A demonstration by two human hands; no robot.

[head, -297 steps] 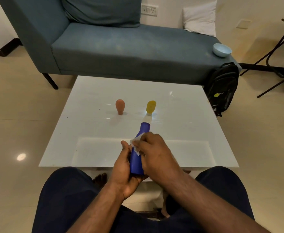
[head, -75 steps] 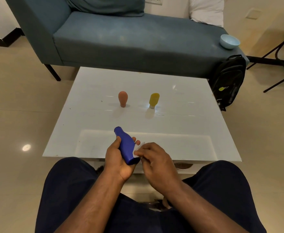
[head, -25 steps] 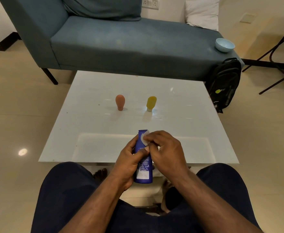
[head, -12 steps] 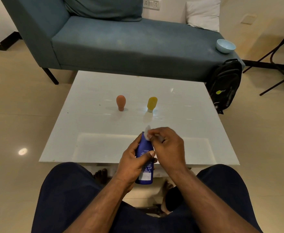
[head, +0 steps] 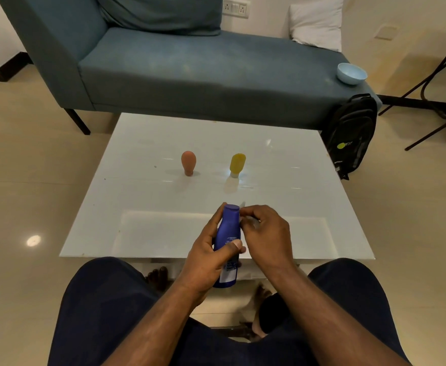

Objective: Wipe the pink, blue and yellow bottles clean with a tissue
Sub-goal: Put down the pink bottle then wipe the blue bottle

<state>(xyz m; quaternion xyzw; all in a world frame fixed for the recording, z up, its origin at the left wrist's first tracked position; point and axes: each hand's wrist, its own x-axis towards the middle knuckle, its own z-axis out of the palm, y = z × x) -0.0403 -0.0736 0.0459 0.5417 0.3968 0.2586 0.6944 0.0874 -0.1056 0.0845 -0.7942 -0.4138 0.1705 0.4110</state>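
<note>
My left hand [head: 208, 256] grips the blue bottle [head: 228, 233] upright over the near edge of the white table [head: 148, 196], cap end pointing away from me. My right hand [head: 265, 235] is beside the bottle's neck on the right and pinches a small white tissue [head: 243, 205], of which only a sliver shows above the fingers. The pink bottle [head: 188, 163] and the yellow bottle [head: 237, 165] stand cap-down side by side in the middle of the table, apart from both hands.
A blue-grey sofa [head: 203, 64] runs behind the table, with a light blue bowl [head: 351, 73] on its right end and a white pillow [head: 318, 22]. A black backpack [head: 351, 134] leans at the table's far right corner. Black folding-table legs [head: 433, 83] stand at right.
The right hand with the tissue has slid from the top of the blue bottle's cap to the right side of its neck. The left hand keeps its grip on the bottle.
</note>
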